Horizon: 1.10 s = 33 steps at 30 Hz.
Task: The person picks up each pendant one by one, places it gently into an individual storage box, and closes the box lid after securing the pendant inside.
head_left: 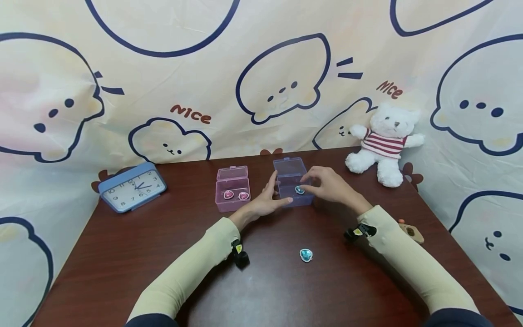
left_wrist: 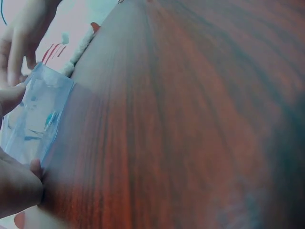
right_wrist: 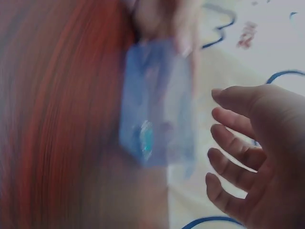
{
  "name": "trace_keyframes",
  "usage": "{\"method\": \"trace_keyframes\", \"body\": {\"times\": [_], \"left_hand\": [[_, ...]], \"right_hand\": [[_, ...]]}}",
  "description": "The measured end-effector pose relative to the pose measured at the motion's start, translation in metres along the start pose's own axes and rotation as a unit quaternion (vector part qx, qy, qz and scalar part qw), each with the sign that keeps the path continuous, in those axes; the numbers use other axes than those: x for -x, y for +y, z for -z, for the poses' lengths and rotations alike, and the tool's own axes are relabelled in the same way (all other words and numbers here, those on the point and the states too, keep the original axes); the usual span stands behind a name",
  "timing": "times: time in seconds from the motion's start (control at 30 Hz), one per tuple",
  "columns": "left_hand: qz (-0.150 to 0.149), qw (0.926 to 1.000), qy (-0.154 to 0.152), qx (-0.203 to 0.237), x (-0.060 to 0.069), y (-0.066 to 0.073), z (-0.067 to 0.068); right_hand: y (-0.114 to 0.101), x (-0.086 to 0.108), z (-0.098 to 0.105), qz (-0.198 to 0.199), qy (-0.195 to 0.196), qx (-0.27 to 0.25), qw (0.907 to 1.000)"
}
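Blue box [head_left: 304, 200] sits near table's [head_left: 265, 281] back edge, lid up, one turquoise heart gem [head_left: 299, 190] inside. Pink box [head_left: 231, 206] to its left: two pink hearts [head_left: 228, 195]. Loose turquoise heart [head_left: 306, 255], pale rim, lies well apart from both. Left hand [head_left: 263, 203] spread, touching blue box; right hand [head_left: 327, 184] loosely spread, holding nothing, beside it.

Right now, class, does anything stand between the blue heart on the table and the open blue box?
Nothing visible stands between the blue heart and the blue box. At the box, the left hand is by its left side, the right hand by its right, so they may crowd the way in.
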<state>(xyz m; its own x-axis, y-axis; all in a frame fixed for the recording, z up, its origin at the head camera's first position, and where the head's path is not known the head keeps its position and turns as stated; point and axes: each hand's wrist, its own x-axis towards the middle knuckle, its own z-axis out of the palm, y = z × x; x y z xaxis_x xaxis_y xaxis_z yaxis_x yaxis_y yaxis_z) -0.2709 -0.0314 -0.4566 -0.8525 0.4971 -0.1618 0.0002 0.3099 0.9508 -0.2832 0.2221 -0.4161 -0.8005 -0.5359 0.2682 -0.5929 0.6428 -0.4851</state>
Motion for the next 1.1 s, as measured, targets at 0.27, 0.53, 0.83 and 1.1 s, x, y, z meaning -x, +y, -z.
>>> {"method": "trace_keyframes", "body": {"times": [0.27, 0.53, 0.83, 1.1], "left_hand": [[-0.012, 0.9999, 0.001, 0.001, 0.000, 0.000, 0.002], [-0.007, 1.0000, 0.006, 0.002, 0.003, -0.001, 0.003], [-0.010, 0.9999, 0.005, 0.002, 0.001, -0.003, 0.000], [-0.009, 1.0000, 0.004, -0.002, 0.001, -0.003, -0.001]], "right_hand": [[-0.043, 0.030, 0.013, 0.044, -0.084, -0.064, 0.9935], [-0.048, 0.057, -0.008, 0.053, -0.221, -0.060, 0.9720], [-0.053, 0.080, -0.029, 0.018, -0.252, -0.059, 0.9657], [-0.062, 0.087, -0.034, 0.045, -0.256, -0.043, 0.9647]]}}
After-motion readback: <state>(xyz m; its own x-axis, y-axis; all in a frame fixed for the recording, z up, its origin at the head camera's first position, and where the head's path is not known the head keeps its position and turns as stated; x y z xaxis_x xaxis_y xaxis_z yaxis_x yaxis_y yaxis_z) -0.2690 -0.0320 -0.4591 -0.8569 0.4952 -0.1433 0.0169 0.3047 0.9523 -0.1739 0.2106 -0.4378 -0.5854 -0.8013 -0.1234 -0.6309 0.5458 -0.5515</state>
